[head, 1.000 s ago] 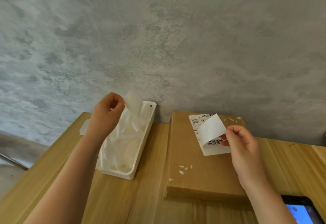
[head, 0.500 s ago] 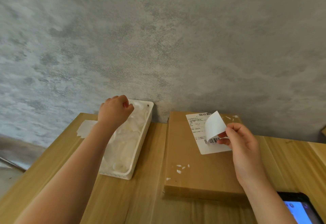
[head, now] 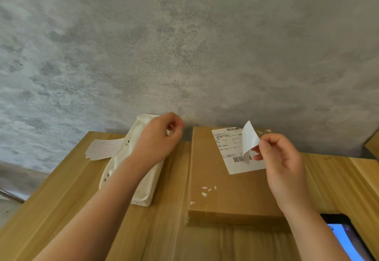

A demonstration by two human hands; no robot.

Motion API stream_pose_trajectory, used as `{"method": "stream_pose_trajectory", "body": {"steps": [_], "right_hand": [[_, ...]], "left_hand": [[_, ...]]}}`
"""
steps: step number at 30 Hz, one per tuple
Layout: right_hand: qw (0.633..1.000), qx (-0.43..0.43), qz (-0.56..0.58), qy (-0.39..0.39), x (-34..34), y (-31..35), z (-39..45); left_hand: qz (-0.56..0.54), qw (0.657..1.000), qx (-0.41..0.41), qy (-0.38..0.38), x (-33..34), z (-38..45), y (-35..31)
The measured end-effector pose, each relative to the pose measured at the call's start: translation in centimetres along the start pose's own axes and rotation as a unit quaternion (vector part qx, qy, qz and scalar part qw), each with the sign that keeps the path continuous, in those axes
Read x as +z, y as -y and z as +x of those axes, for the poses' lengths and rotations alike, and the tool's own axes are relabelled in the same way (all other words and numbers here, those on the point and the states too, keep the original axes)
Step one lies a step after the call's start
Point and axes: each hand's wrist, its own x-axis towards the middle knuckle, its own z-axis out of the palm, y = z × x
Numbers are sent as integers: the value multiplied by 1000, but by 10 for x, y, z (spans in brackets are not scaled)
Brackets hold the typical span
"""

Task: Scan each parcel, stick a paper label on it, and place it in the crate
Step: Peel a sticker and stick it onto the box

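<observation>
A flat brown cardboard parcel (head: 231, 195) lies on the wooden table, its far end against the wall. A printed shipping label (head: 229, 152) with barcodes is stuck near that far end. My right hand (head: 283, 164) hovers over this printed sheet and pinches a small blank white paper label (head: 249, 137) by its lower corner, so the paper curls upward. My left hand (head: 160, 139) is over the far end of a white plastic basket (head: 114, 170), fingers curled, with nothing visible in them.
White sheets (head: 102, 147) lie on the table left of the basket. A phone with a lit blue screen (head: 346, 238) sits at the near right. Small white paper scraps (head: 207, 191) dot the parcel. A grey wall stands right behind the table (head: 155, 230).
My left hand let go of the translucent backing sheet into the basket and moved right, fingers curling in. My right hand still holds the small label, now lifted slightly higher.
</observation>
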Motion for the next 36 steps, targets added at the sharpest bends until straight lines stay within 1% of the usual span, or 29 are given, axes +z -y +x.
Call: {"method": "stream_pose_trajectory", "body": {"steps": [3, 5, 6, 9, 11, 14, 16, 18, 20, 21, 22, 24, 26, 28, 30, 32, 33, 36], "right_hand": [[997, -54, -54, 21, 6, 9, -8], [989, -99, -96, 57, 10, 16, -13], [983, -122, -112, 79, 11, 20, -15], [972, -158, -124, 119, 14, 21, -22], [967, -162, -144, 130, 14, 18, -25], [963, -159, -145, 164, 7, 17, -29], [970, -139, -121, 160, 0, 17, -33], [980, -117, -114, 112, -9, 13, -34], [983, -85, -157, 49, -19, 5, -32], [982, -55, -178, 33, -25, 2, -31], [981, -21, -192, 33, -31, -1, -30], [980, 24, -186, 66, -41, -3, -30], [981, 24, -168, 95, -48, -1, -33], [978, 29, -180, 104, -55, -1, -36], [969, 41, -210, 122, -60, -5, -37], [963, 52, -231, 131, -64, -7, -40], [959, 53, -245, 135, -66, -7, -41], [932, 52, -321, 158, -67, -5, -44]], "left_hand": [[-129, 986, -8, 102, 14, -21, -37], [-202, 965, -9, 166, 21, -30, -53], [-246, 951, -18, 186, 24, -34, -58], [-365, 905, -76, 204, 29, -40, -65], [-388, 894, -90, 206, 31, -44, -64], [-346, 912, -85, 204, 33, -50, -62], [-322, 922, -93, 195, 36, -52, -62], [-312, 925, -106, 191, 37, -53, -62], [-310, 923, -114, 198, 37, -54, -65], [-312, 921, -115, 202, 38, -55, -66], [-316, 919, -117, 206, 38, -55, -68], [-319, 916, -118, 213, 41, -57, -71], [-320, 912, -125, 225, 45, -60, -74], [-312, 912, -128, 234, 47, -62, -76], [-250, 936, -101, 226, 49, -64, -75], [-150, 967, -37, 202, 51, -67, -71], [-103, 976, -9, 192, 51, -68, -69], [-5, 979, 27, 203, 55, -72, -67]]}}
